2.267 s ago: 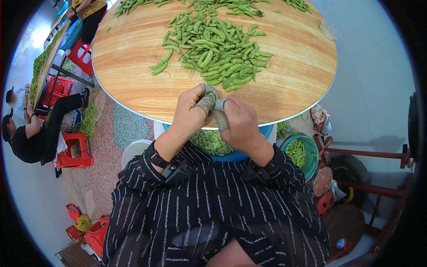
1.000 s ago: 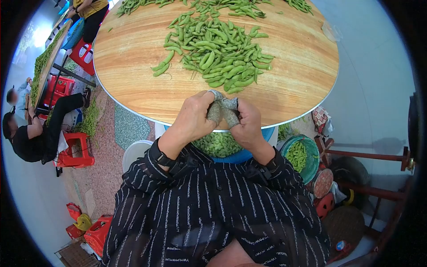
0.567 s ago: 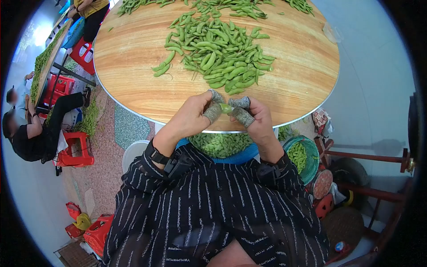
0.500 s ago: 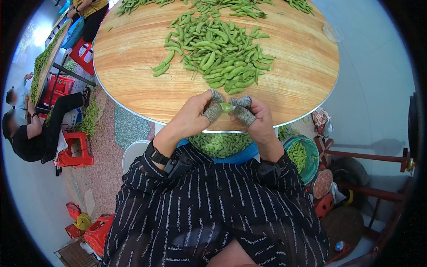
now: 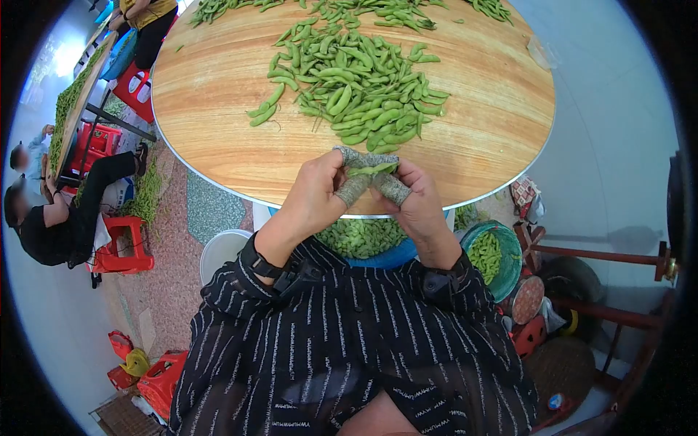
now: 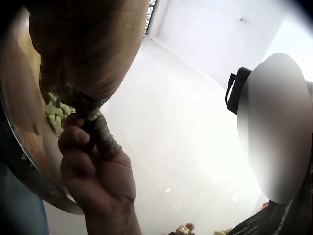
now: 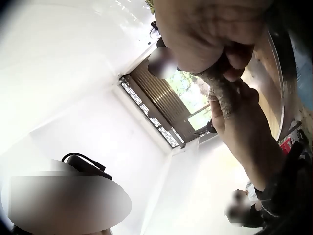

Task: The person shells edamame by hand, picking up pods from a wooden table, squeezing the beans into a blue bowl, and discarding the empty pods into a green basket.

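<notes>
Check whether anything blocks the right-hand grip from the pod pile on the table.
Nothing visible does: only bare tabletop shows between the right-hand grip and the pod pile. That grip is occupied, though, pinching a held pod.

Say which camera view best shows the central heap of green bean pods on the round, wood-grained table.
The head view: there the green pod heap spreads in plain sight on the table. The left wrist view shows only a blurred, partly hidden patch; the right wrist view shows none.
</notes>
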Action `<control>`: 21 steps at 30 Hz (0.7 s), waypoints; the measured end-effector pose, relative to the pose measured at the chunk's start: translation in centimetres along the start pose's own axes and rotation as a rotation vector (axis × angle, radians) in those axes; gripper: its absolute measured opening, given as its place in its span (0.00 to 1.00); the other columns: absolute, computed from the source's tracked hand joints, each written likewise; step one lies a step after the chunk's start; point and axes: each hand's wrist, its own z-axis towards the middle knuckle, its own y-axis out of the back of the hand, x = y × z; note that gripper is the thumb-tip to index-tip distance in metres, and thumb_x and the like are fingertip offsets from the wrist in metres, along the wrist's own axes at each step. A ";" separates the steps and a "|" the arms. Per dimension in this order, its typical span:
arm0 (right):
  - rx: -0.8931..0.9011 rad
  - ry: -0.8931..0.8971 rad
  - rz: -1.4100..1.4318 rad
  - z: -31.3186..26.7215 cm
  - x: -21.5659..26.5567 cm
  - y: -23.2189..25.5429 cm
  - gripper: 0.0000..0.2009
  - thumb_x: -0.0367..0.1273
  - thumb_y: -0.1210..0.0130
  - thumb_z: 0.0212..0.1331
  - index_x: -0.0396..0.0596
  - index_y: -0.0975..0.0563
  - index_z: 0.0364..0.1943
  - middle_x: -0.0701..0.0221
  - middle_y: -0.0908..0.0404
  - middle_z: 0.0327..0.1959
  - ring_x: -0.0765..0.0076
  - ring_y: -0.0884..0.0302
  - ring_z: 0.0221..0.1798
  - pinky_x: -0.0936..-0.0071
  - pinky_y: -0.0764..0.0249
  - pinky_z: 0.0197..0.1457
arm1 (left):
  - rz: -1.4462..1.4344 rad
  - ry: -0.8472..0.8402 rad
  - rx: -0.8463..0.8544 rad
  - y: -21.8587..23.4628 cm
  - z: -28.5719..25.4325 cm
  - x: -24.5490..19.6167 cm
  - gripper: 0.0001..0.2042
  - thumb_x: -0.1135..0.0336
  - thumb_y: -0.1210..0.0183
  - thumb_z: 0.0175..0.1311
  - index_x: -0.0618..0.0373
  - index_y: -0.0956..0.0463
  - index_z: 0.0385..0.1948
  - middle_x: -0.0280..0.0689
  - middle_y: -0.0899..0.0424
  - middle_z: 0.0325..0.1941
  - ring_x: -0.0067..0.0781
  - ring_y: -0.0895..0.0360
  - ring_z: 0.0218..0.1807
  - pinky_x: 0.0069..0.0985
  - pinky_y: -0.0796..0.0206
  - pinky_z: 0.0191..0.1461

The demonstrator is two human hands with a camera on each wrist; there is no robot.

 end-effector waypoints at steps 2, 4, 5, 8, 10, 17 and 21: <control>0.007 0.083 -0.212 0.1 0.0 0.0 0.11 0.26 0.49 0.53 0.42 0.27 0.41 0.78 0.27 0.27 0.86 0.32 0.28 0.87 0.35 0.27 | 0.036 0.001 0.014 0.1 0.0 -0.1 0.05 0.74 0.46 0.55 0.60 0.31 0.32 0.26 0.29 0.22 0.12 0.36 0.23 0.12 0.42 0.26; -0.033 0.254 -0.441 0.0 -0.3 -0.8 0.10 0.25 0.49 0.51 0.41 0.27 0.40 0.75 0.27 0.26 0.81 0.31 0.27 0.83 0.34 0.27 | -0.315 0.071 0.031 0.0 0.2 0.5 0.05 0.74 0.48 0.56 0.61 0.32 0.32 0.27 0.29 0.23 0.12 0.36 0.24 0.13 0.41 0.28; -0.075 0.422 -0.671 -0.1 -0.4 -1.1 0.10 0.25 0.49 0.50 0.40 0.28 0.38 0.73 0.27 0.24 0.75 0.30 0.26 0.79 0.34 0.28 | -0.316 0.071 0.033 -0.2 0.3 0.8 0.05 0.74 0.48 0.56 0.61 0.32 0.32 0.27 0.29 0.23 0.12 0.36 0.24 0.13 0.41 0.28; -0.112 0.514 -0.975 -0.4 0.0 -1.5 0.09 0.23 0.49 0.46 0.39 0.28 0.35 0.63 0.28 0.23 0.60 0.30 0.25 0.73 0.34 0.29 | -0.278 0.098 0.023 -0.5 0.4 1.2 0.04 0.75 0.51 0.57 0.61 0.33 0.32 0.28 0.29 0.25 0.13 0.35 0.25 0.13 0.40 0.30; -0.108 0.548 -1.086 -0.4 -0.1 -1.6 0.09 0.23 0.50 0.44 0.39 0.28 0.33 0.60 0.30 0.23 0.56 0.31 0.25 0.72 0.34 0.29 | -0.255 0.092 -0.005 -0.7 0.7 1.2 0.04 0.77 0.55 0.56 0.62 0.34 0.32 0.29 0.29 0.27 0.14 0.34 0.28 0.13 0.40 0.33; -0.102 0.421 -0.841 -0.4 -0.4 -1.6 0.10 0.22 0.50 0.47 0.38 0.28 0.37 0.63 0.25 0.27 0.69 0.28 0.28 0.77 0.34 0.31 | -0.285 0.138 -0.021 -1.3 1.0 1.8 0.11 0.84 0.61 0.50 0.61 0.33 0.33 0.31 0.29 0.31 0.17 0.34 0.33 0.14 0.40 0.39; -0.086 0.182 -0.458 0.0 -0.4 -0.5 0.10 0.21 0.51 0.50 0.38 0.28 0.38 0.71 0.24 0.30 0.80 0.30 0.31 0.80 0.33 0.34 | -0.392 0.121 -0.020 -1.5 0.8 1.2 0.12 0.85 0.60 0.50 0.61 0.33 0.35 0.33 0.27 0.32 0.17 0.33 0.32 0.13 0.40 0.35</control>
